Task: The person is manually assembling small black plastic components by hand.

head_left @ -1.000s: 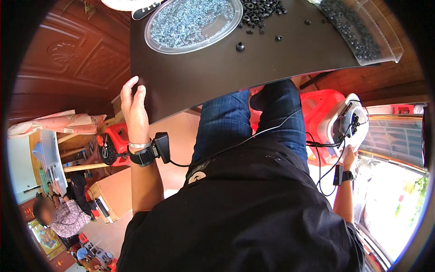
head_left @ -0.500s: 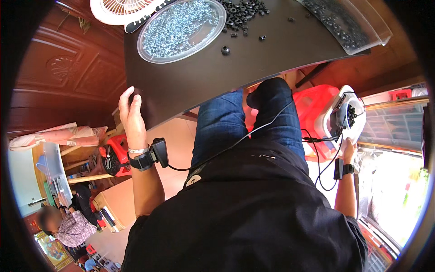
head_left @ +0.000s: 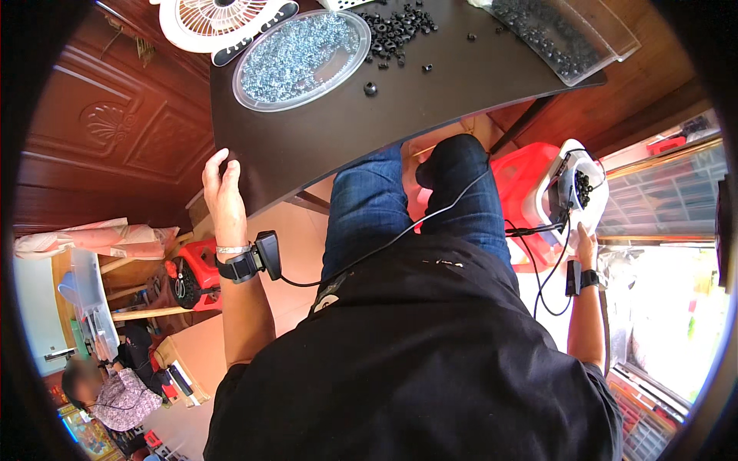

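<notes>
At the left edge of the dark table point(head_left: 307, 146), my left hand point(head_left: 223, 192) is open, its fingers stretched out and holding nothing that I can see. Down at the right, my right hand point(head_left: 586, 242) is at the near edge of a white plastic container point(head_left: 536, 201) with small black pieces point(head_left: 583, 189) inside. Its fingers are mostly hidden, so the grip does not show. The container is beside a red plastic stool point(head_left: 523, 165). On the table, a clear round tray point(head_left: 257, 105) holds many small glassy bits, with loose black pieces point(head_left: 396, 32) spread next to it.
A clear bin point(head_left: 573, 77) of dark parts lies at the table's right end, and a white fan point(head_left: 223, 19) stands at its far left. Cables point(head_left: 384, 257) run from my wrist devices across my lap. Another person point(head_left: 123, 399) sits at the lower left.
The view has shifted slightly, so the table's right part and the white container appear further left. My right hand appears a little higher and more to the left; my left hand keeps its pose.
</notes>
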Motion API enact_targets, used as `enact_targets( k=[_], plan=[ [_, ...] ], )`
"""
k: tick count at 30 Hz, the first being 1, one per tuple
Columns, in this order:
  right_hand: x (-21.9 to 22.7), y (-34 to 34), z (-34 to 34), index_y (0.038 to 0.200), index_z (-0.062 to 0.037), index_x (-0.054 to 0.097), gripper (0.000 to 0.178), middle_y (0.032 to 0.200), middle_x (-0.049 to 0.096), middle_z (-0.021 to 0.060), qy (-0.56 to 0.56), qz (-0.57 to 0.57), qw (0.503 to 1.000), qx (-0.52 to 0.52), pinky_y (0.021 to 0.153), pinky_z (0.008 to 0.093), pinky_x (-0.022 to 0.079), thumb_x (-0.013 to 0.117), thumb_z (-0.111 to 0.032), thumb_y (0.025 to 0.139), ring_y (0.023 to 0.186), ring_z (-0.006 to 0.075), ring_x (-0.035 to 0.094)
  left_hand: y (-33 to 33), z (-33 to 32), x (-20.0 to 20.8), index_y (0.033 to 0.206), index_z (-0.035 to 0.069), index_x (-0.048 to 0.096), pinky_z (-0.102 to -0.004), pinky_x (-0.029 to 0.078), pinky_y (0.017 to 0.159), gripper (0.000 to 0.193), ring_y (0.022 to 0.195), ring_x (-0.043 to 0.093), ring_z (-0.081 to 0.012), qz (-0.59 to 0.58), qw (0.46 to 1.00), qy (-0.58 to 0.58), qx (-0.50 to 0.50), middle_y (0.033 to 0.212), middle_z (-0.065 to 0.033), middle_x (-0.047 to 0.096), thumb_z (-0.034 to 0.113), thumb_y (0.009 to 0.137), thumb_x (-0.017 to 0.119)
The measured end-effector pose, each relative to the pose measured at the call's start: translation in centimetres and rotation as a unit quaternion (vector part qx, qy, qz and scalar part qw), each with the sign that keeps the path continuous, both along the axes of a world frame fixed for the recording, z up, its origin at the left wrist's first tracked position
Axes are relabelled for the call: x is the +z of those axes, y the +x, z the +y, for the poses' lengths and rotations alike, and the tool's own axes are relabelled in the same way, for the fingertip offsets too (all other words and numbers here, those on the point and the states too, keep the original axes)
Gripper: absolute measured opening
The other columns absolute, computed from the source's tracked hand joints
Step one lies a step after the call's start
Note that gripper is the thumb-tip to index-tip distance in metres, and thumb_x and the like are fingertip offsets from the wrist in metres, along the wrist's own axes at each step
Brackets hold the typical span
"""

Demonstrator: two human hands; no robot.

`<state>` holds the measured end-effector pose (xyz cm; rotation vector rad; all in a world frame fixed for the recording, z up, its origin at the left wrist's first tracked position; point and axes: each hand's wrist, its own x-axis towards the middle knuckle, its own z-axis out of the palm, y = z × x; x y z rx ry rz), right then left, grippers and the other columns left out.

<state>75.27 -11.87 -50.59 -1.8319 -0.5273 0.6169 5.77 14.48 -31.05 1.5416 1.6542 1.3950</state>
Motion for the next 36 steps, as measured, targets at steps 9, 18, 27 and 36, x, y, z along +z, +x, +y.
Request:
enact_targets(
  k=[9,18,27,36],
  plan=[
    [7.6,1.8,-5.1,0.1,-0.0122,0.059,0.032,0.08,0.062,-0.0018,0.005,-0.082,0.987,-0.141,0.049,0.0194,0.039,0.059,-0.043,0.091,0.07,0.0043,0.053,0.7,-0.6,0.5,0.117,0.004,0.058,-0.0356,0.034,0.1,0.03,0.116,0.047,-0.0243,0.002,1.0,0.01,-0.007,0.12,-0.0125,0.051,0.019,0.091,0.056],
    [27.1,-18.0,9.8,0.096,-0.0022,0.065,0.014,0.084,0.065,0.0049,-0.065,-0.316,0.884,0.337,0.071,0.0274,0.047,0.063,-0.01,0.084,0.077,0.0122,0.059,0.8,-0.7,0.7,0.119,0.003,0.055,-0.0364,0.031,0.104,0.032,0.121,0.044,-0.0263,-0.006,0.999,0.052,0.003,0.126,-0.0138,0.047,0.018,0.091,0.057],
    [29.2,-29.7,18.8,0.089,-0.0032,0.062,0.015,0.085,0.061,0.0135,0.013,-0.448,0.591,0.671,0.069,0.0437,0.048,0.06,-0.016,0.082,0.083,0.0339,0.06,1.1,-1.1,0.7,0.119,0.004,0.054,-0.0395,0.031,0.105,0.034,0.125,0.041,-0.034,0.074,0.995,0.065,0.011,0.133,-0.0208,0.043,0.022,0.09,0.056],
    [19.1,-34.0,26.3,0.089,-0.0009,0.066,0.02,0.092,0.066,0.0182,-0.14,-0.616,0.445,0.635,0.077,0.0446,0.049,0.055,-0.014,0.078,0.087,0.0348,0.064,1.3,-1.0,0.7,0.118,0.003,0.053,-0.0403,0.03,0.106,0.033,0.125,0.039,-0.036,0.051,0.997,0.063,0.017,0.134,-0.0229,0.04,0.019,0.089,0.057]
  ],
)
